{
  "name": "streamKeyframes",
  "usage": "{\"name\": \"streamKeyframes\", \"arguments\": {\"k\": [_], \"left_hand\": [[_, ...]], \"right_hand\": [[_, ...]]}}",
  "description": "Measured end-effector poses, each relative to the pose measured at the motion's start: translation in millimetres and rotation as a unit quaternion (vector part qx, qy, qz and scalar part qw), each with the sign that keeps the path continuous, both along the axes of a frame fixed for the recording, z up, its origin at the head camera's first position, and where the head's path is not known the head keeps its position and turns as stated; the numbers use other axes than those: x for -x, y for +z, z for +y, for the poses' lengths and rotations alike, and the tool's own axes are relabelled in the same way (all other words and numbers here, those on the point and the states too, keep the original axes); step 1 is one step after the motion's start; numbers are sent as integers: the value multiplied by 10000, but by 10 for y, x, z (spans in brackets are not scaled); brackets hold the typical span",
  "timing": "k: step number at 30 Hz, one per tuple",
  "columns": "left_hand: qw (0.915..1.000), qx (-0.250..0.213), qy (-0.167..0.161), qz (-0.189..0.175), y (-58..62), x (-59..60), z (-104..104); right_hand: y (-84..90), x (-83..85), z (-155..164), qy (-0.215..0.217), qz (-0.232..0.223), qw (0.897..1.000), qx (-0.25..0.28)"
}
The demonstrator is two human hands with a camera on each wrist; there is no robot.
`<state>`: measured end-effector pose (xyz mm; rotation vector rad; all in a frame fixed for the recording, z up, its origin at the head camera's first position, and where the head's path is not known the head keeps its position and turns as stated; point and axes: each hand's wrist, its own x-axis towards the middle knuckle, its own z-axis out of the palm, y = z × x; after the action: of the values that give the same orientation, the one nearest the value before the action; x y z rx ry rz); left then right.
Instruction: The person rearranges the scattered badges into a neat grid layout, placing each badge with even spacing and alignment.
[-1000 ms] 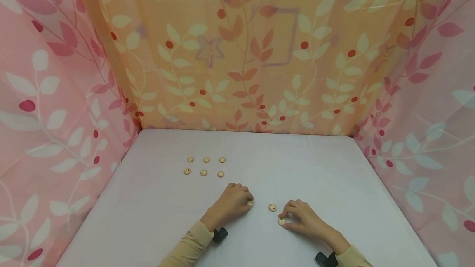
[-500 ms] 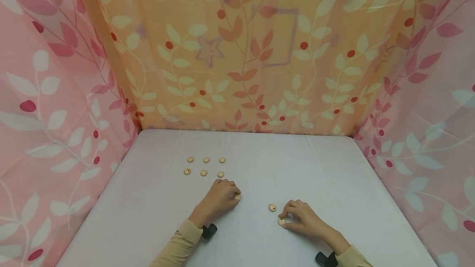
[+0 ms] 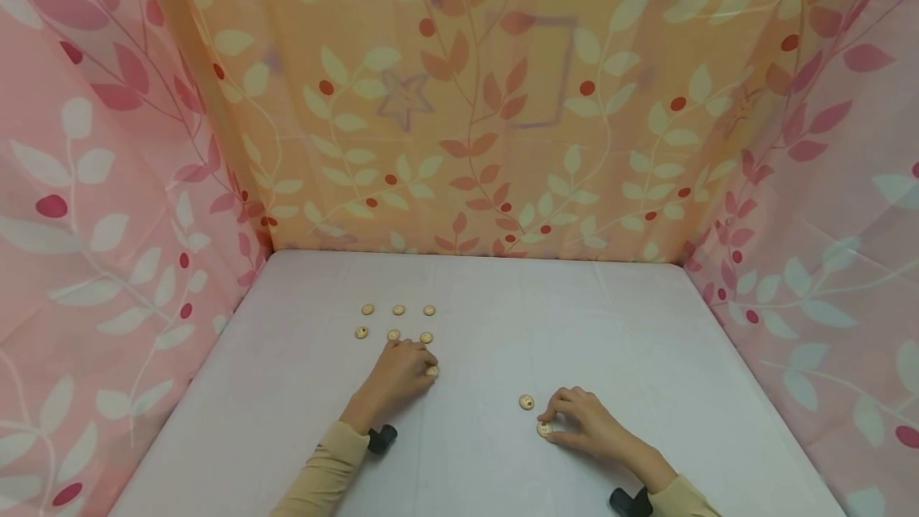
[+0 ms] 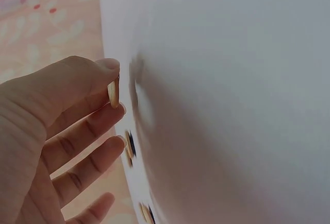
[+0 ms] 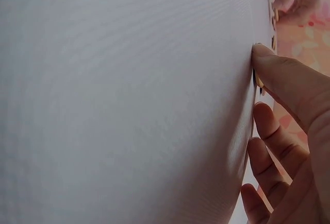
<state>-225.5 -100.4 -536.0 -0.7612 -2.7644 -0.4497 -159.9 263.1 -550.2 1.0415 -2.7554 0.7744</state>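
Observation:
Thumb and fingertips of my left hand (image 3: 397, 373) pinch a small round wooden disc (image 3: 432, 372). In the left wrist view this wooden disc (image 4: 114, 92) is seen edge-on, held just off the table. The left hand is just in front of two rows of similar discs, partly overlapping the near row's middle disc (image 3: 393, 335). My right hand (image 3: 590, 425) holds another wooden disc (image 3: 544, 428) on the table between thumb and index finger; the right wrist view mostly hides it behind the thumb. A loose disc (image 3: 527, 402) with dark marks lies just beyond it.
The far row has discs at left (image 3: 368, 309), middle (image 3: 398, 310) and right (image 3: 429, 310). Nearer lie a left disc (image 3: 361, 333) and a right disc (image 3: 427, 337). A white cloth covers the table (image 3: 610, 325); leaf-patterned curtains (image 3: 459, 102) enclose its back and sides.
My left hand has moved left and slightly away from me with its wooden disc, from near the table's middle toward the rows. The right hand has stayed in place on its disc.

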Motion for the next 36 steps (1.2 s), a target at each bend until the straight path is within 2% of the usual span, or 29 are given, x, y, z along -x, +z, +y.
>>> {"name": "streamKeyframes", "arguments": {"k": [10, 23, 28, 36], "left_hand": [[9999, -94, 105, -66, 7, 14, -119], [9997, -119, 118, -165, 1, 19, -136], [9997, -29, 114, -198, -5, 36, -141], [9999, -87, -143, -10, 9, 58, -79]], "right_hand": [[-8, 8, 4, 7, 27, 10000, -3], [-27, 5, 4, 88, 186, 9997, 91], [-18, 0, 6, 66, 96, 9999, 86], [-4, -5, 10, 52, -47, 10000, 67]]}}
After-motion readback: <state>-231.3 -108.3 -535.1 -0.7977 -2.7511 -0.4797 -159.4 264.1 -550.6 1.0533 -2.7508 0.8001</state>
